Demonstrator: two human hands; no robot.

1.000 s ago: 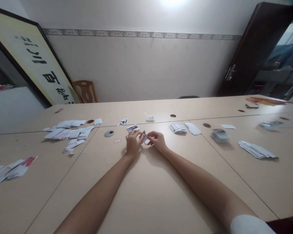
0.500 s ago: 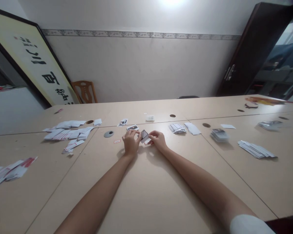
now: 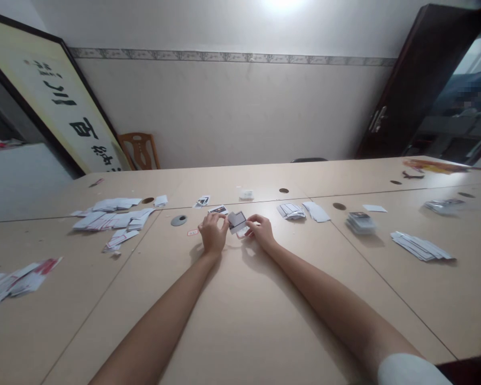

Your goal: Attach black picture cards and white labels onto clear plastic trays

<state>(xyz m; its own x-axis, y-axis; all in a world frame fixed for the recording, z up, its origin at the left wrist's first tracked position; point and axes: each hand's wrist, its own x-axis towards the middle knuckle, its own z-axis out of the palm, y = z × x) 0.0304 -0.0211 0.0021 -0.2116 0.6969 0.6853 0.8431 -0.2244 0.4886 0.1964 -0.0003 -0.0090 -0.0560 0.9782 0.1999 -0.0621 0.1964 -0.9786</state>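
A small white-bordered card with a grey face is held up off the table between my two hands. My left hand is closed in a pinch at its upper left corner, where a greyish layer looks curled. At the card's right edge, my right hand pinches it between thumb and fingers. Beneath the card, partly hidden, lies a small clear piece with a reddish edge. Just beyond my left hand rests a dark-printed card. A small red-bordered label lies to its left.
White paper slips are heaped at the left. Card stacks, a clear-wrapped stack and a fanned row of white cards lie to the right. A grey cable-hole cap and a small clear box sit farther back.
My left hand has shifted slightly left, away from my right hand. More of the card shows between them, and its upper left layer now looks curled.
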